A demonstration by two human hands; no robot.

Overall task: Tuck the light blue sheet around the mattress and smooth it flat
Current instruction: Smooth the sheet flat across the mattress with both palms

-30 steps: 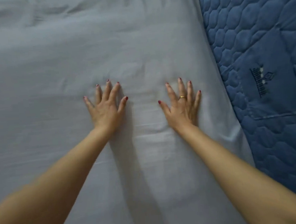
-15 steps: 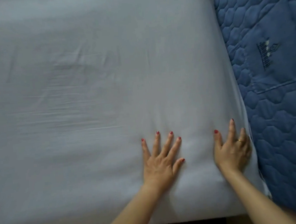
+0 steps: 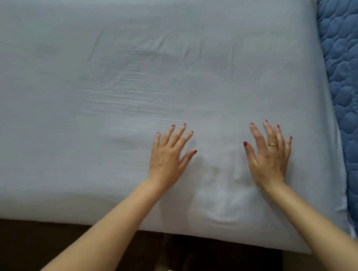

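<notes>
The light blue sheet (image 3: 125,54) covers the mattress top, and fine creases run across it left of centre, beyond your left hand (image 3: 168,157); push sideways and you may bunch them rather than clear them. That hand lies flat on the sheet, fingers (image 3: 180,135) spread, grasping nothing. Your right hand (image 3: 268,156) presses flat beside it, also released, near the sheet's right edge, where a hard stroke could drag it loose. Further right lies a blue quilted cover (image 3: 350,81); below the bed, dark floor (image 3: 33,240).
</notes>
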